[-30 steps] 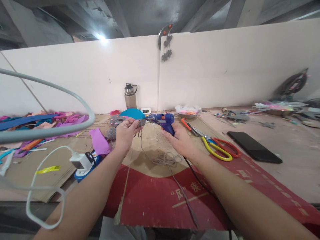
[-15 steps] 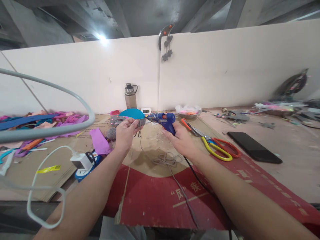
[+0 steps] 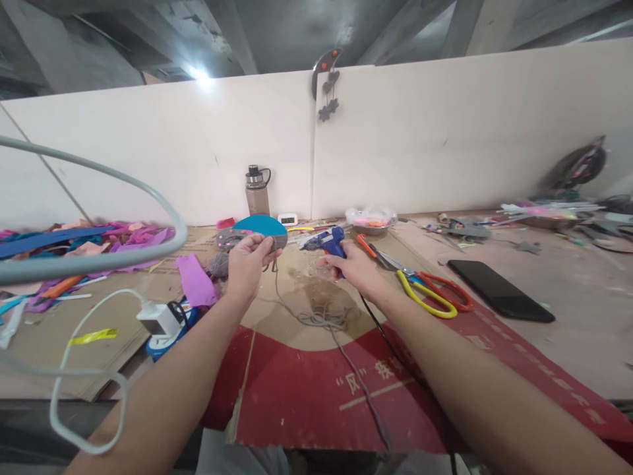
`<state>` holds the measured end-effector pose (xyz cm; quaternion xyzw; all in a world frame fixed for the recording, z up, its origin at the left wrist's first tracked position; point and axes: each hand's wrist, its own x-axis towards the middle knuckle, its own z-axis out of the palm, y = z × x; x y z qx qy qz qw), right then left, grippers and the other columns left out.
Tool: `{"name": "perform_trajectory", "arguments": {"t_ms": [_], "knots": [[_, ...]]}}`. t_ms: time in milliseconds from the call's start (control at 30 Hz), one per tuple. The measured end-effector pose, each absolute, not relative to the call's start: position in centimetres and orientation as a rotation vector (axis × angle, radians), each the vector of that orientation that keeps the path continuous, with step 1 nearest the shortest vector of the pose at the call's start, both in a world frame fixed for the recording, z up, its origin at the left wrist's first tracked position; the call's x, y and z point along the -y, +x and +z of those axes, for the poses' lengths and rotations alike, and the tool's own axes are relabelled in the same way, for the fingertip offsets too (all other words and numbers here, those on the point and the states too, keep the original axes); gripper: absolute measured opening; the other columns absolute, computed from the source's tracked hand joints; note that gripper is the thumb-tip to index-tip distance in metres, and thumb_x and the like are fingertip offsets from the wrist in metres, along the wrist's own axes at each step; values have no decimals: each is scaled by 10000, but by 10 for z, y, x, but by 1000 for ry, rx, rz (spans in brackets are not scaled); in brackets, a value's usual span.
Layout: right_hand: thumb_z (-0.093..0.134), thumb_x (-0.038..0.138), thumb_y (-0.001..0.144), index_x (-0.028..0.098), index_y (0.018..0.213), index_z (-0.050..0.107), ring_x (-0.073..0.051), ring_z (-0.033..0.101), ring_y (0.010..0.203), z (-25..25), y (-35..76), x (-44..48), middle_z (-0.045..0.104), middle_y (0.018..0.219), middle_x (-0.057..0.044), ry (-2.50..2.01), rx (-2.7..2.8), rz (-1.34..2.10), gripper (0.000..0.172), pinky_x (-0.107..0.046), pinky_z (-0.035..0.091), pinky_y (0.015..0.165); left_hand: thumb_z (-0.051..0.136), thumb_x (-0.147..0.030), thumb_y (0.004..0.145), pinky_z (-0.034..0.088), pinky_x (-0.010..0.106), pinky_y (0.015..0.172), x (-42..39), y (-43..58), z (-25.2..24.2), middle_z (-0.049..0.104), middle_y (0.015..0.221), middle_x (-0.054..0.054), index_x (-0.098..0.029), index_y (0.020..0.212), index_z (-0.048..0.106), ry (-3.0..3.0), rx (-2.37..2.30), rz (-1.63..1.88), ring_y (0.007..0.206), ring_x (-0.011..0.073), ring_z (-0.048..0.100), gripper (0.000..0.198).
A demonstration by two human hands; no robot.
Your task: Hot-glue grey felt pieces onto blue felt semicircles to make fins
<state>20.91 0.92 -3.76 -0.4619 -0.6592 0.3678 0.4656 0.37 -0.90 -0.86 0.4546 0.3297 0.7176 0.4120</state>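
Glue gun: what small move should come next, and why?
Probably rest the glue gun on the cardboard and release it: the right hand holds it low, its nozzle apart from the grey piece pinched in the left hand, so a free hand could press that piece.

Even bright light; ceiling lamp (image 3: pixel 199 73) glare upper left; wide-angle edge bending; near cable blurred.

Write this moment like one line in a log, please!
left hand: pinching grey piece | right hand: holding blue glue gun | gun and piece: apart | nearby: scissors, phone
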Motion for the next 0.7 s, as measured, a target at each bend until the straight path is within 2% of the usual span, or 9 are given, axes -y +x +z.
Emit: {"name": "perform_trajectory", "arguments": {"t_ms": [67, 133, 200, 267, 333, 400, 500, 600, 700], "knots": [[577, 326, 746, 192, 725, 516, -157, 562, 503, -48, 216, -22, 645, 645, -52, -1291, 1701, 761, 148, -297, 464, 498, 760, -279, 605, 557, 317, 743, 7, 4, -11, 576, 673, -28, -154, 698, 603, 1194, -864, 1821, 650, 91, 575, 221], [647, 358, 692, 205, 589, 484, -225, 607, 614, -55, 225, -29, 610, 576, -81, -1451, 1772, 467, 247, -368, 487, 591, 739, -298, 628, 550, 306, 730, 7, 4, -12, 576, 665, -28, -163, 693, 605, 1274, -912, 1824, 652, 101, 576, 201], [707, 351, 633, 214, 528, 455, -293, 618, 780, -55, 233, -29, 603, 597, -110, -1510, 1747, 207, 306, -448, 474, 716, 708, -320, 660, 536, 290, 707, 8, 4, -13, 576, 648, -26, -176, 683, 603, 1383, -980, 1823, 644, 114, 574, 180], [709, 332, 631, 216, 532, 456, -311, 599, 884, -48, 233, -22, 601, 639, -112, -1459, 1691, 129, 295, -474, 441, 800, 683, -331, 683, 507, 265, 686, 11, 5, -11, 584, 631, -19, -184, 671, 613, 1501, -1087, 1839, 637, 125, 571, 163], [641, 335, 695, 212, 576, 469, -276, 599, 844, -37, 222, -9, 592, 654, -87, -1363, 1673, 246, 243, -449, 442, 802, 668, -327, 698, 472, 245, 677, 15, 5, -10, 607, 637, -8, -188, 670, 638, 1639, -1220, 1861, 644, 134, 571, 145], [582, 359, 741, 204, 726, 489, -220, 597, 786, -27, 200, 5, 604, 745, -50, -1236, 1613, 504, 181, -410, 462, 768, 651, -318, 714, 447, 242, 678, 18, 5, -9, 635, 665, 3, -189, 688, 663, 1793, -1343, 1861, 662, 143, 577, 132], [655, 329, 668, 218, 864, 434, -168, 600, 855, -18, 160, 20, 618, 924, -41, -959, 1421, 1017, 316, -339, 476, 782, 621, -319, 742, 442, 256, 684, 21, 5, -11, 660, 710, 18, -191, 732, 673, 1973, -1465, 1814, 684, 154, 592, 139], [674, 250, 625, 225, 925, 390, -135, 600, 720, -18, 133, 23, 603, 800, 9, -823, 1273, 1336, 415, -320, 480, 729, 608, -319, 755, 454, 259, 682, 20, 4, -12, 661, 720, 22, -188, 739, 659, 1991, -1470, 1811, 687, 153, 601, 142], [624, 271, 671, 227, 885, 415, -107, 516, 577, -20, 131, 20, 507, 667, 64, -770, 1283, 1313, 303, -283, 457, 597, 621, -319, 738, 476, 256, 674, 17, 5, -13, 642, 694, 12, -183, 702, 635, 1830, -1354, 1794, 684, 150, 605, 141]]}}
